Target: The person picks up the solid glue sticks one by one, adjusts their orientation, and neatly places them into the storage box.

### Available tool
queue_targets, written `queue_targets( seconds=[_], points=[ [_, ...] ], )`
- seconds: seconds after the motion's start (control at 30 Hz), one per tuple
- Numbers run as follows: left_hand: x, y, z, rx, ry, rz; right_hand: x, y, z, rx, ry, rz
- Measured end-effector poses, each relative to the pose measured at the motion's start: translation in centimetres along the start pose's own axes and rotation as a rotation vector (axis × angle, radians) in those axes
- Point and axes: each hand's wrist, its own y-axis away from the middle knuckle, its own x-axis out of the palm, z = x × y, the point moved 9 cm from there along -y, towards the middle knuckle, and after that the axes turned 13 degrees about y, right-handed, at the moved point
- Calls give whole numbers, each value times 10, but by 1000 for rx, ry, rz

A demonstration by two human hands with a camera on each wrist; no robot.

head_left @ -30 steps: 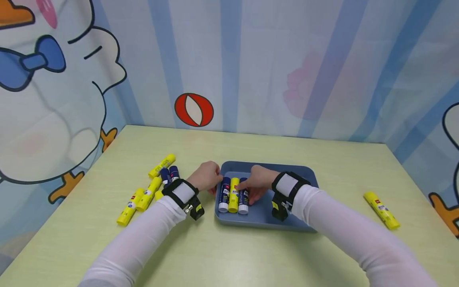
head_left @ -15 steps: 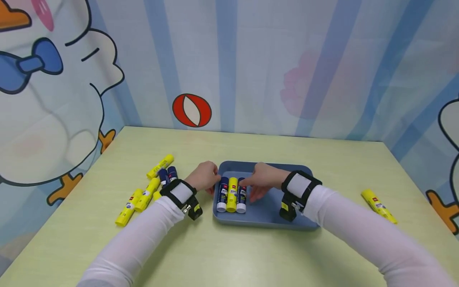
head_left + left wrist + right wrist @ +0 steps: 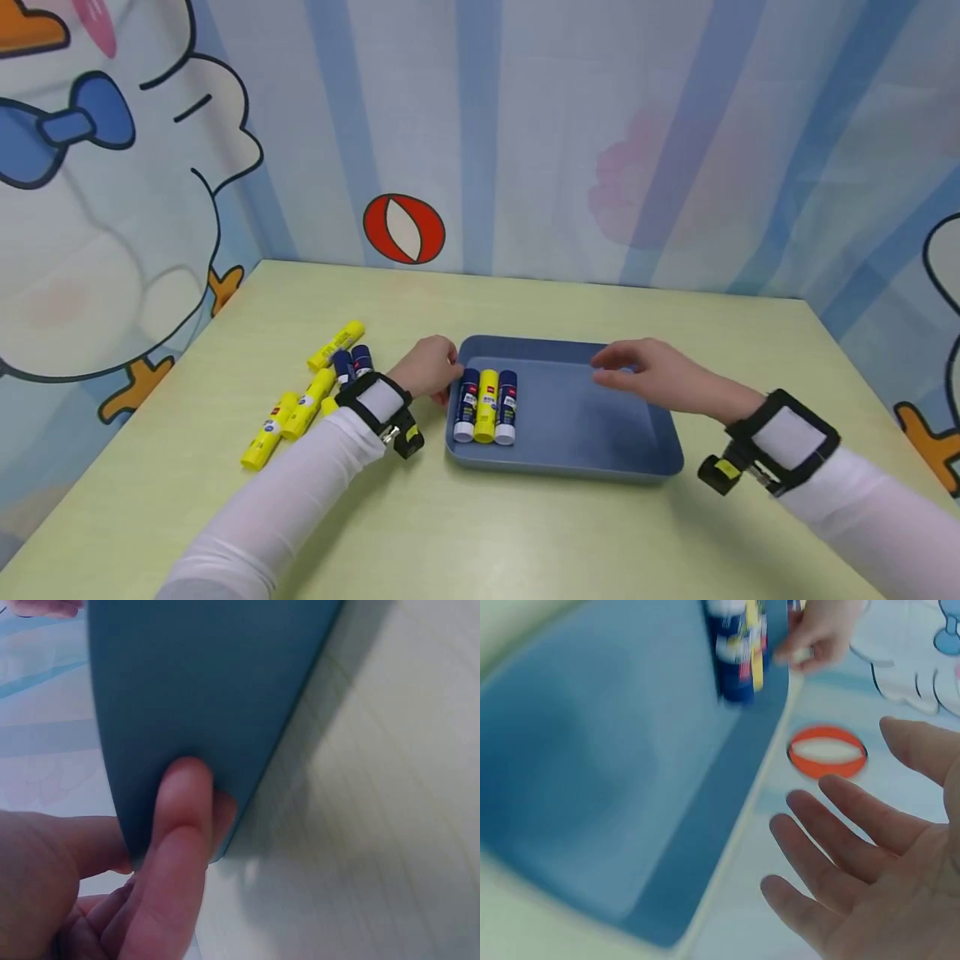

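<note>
Pale surface (image 3: 480, 533), carrying a blue-grey tray (image 3: 585, 417). On my feed, left grip (image 3: 426, 367) pinches the tray's left wall; right grip (image 3: 663, 377) at the tray's far right corner, fingers apart, holding nothing. Left of the tray: loose yellow glue sticks (image 3: 309, 404) and dark-blue glue sticks (image 3: 362, 358), full count hidden. Inside the tray, left end: row of three sticks (image 3: 486, 406), blue-yellow-blue. I'd judge it partway: three lined up, loose ones remaining outside.
</note>
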Motion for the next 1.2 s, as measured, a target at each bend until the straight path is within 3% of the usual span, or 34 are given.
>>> queue_targets(
  seconds=[0.2, 0.43, 0.6, 0.87, 1.03, 1.2],
  points=[
    [0, 2, -2, -6, 12, 6, -18, 39, -35, 57, 153, -181],
    [-2, 2, -3, -6, 6, 2, -17, 74, -83, 123, 356, -265],
    [0, 2, -1, -13, 17, 4, -13, 91, -138, 273, 439, -173],
    [2, 1, 2, -29, 11, -1, -6, 117, -213, 534, 412, 2],
    [2, 0, 4, -54, 14, -3, 6, 125, -230, 633, 416, 112],
    [1, -1, 5, -74, 22, -9, 7, 126, -231, 675, 471, 137]
  ],
)
